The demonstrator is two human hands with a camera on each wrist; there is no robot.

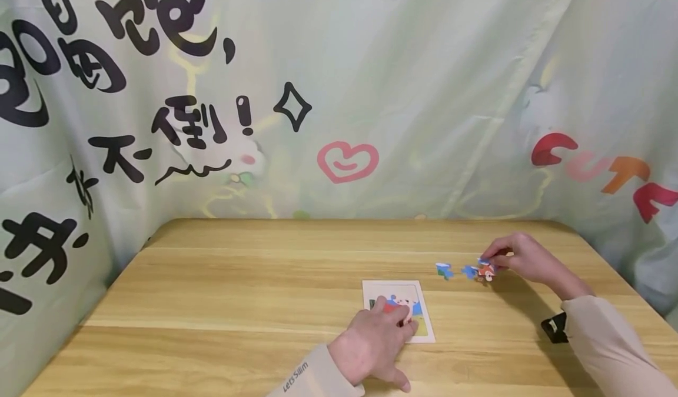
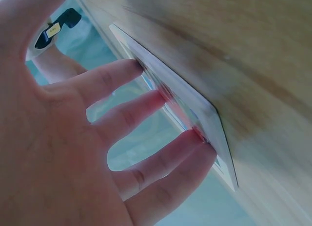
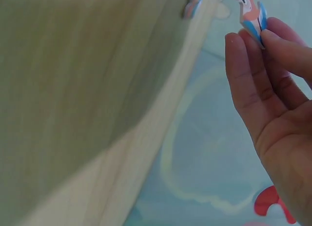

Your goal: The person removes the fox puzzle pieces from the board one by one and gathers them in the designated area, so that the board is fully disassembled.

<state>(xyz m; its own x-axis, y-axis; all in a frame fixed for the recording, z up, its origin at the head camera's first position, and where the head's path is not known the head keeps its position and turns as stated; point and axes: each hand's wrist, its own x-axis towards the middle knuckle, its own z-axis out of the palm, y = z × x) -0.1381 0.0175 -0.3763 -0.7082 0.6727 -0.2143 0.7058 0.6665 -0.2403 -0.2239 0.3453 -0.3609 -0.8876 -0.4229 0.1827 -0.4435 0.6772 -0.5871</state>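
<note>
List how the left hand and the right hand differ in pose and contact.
The left hand is spread, while the right hand is drawn into a pinch. The left hand rests on a picture card, while the right hand holds a puzzle piece. Both are bare and emerge from pale sleeves.

A fabric-walled nook, home or studio unclear: printed curtains (image 1: 434,91) surround a wood-grain table (image 1: 212,291), with black Chinese lettering (image 1: 112,142) at ten o'clock, pink heart (image 1: 345,166) at twelve, "CUTE" lettering (image 1: 622,171) at two.
</note>
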